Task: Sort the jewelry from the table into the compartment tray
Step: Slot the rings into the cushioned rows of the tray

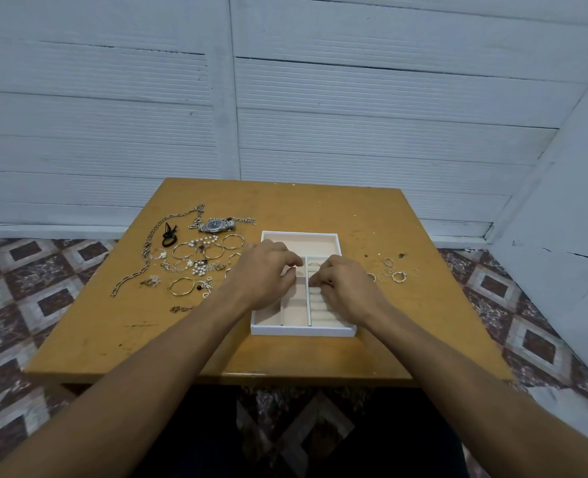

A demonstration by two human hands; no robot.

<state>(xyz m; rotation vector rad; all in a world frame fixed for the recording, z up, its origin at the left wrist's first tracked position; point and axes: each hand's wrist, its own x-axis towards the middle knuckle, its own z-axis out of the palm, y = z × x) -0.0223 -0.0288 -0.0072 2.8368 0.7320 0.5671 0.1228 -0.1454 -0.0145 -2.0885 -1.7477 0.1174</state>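
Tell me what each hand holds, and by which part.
The left hand holds nothing visible; its fingers hang loosely curled over the tray. The right hand touches the ring rolls; whether its fingertips pinch anything cannot be told.

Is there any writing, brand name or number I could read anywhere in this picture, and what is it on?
No text can be read here.
Silver wristwatch with a dark dial: whatever is printed on the dial is too small and blurred to read.
White compartment tray: no label or writing shows.
Yellow-brown wooden table and white slatted wall: no signs or numbers.
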